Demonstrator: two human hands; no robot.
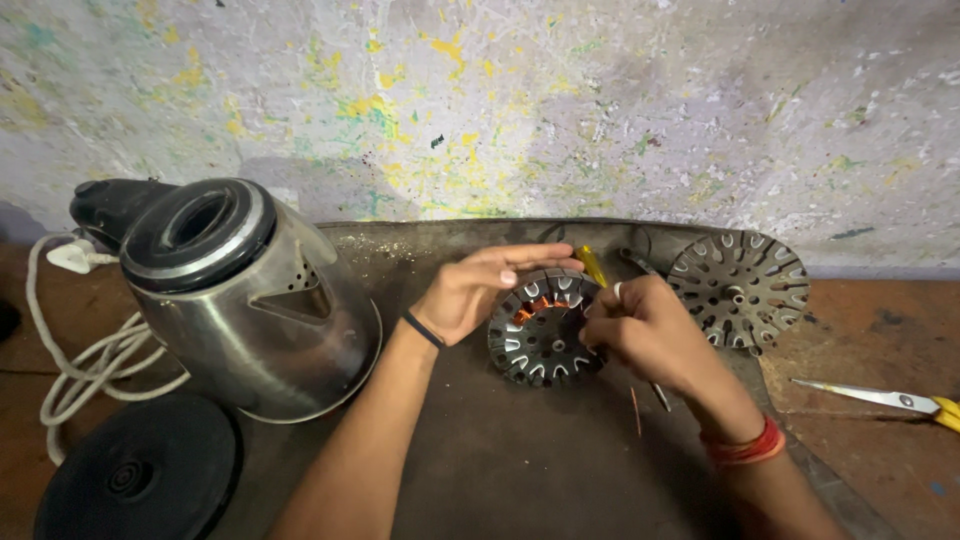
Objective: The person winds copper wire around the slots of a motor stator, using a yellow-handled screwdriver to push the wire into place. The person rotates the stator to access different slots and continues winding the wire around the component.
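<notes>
I see the left hand (pixel 475 290) cupping the round grey slotted metal motor core (pixel 540 330) mid-mat; right hand (pixel 650 330) pinched on a yellow-handled tool (pixel 593 265) at its rim.

Lower centre of the frame, the dark mat (pixel 520 470) lies open between my forearms. At left the tipped steel kettle (pixel 250 300) and its round black base (pixel 140 475) block me; at right a second slotted metal disc (pixel 740 288) and yellow-handled scissors (pixel 885 398) crowd the edge.

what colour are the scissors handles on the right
Yellow: the scissors lie at the right edge, handles partly cut off, in the head view.
</notes>
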